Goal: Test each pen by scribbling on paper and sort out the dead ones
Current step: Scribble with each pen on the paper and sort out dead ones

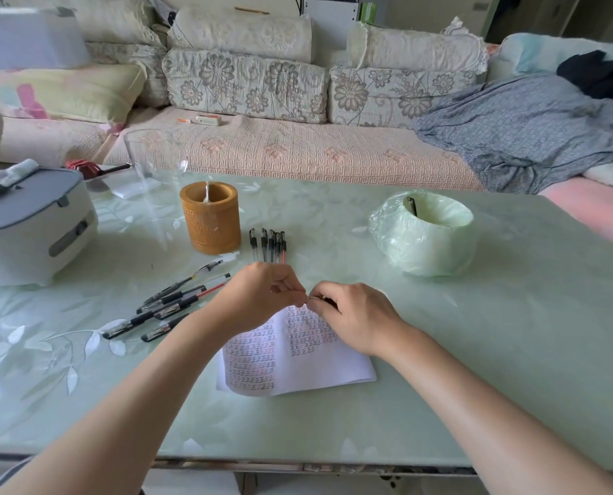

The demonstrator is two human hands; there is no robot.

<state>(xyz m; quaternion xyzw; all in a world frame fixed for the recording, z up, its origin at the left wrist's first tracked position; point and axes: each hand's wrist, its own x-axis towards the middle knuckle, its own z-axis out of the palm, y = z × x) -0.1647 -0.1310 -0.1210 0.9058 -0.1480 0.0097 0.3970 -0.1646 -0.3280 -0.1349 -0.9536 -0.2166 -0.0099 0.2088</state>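
Dark pen (327, 300) sits just above the paper (297, 373). Our right hand (355, 316) grips its barrel and our left hand (262, 298) pinches its end. We judge capping or uncapping. Next: scribble, or sort to the 5-pen row (269, 244) or the bin (426, 241).

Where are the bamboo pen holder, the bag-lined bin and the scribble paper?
bamboo pen holder (210, 226), head view, front of its outer wall.
bag-lined bin (422, 244), head view, its bagged front wall.
scribble paper (328, 367), head view, blank area at the lower right of the sheet.
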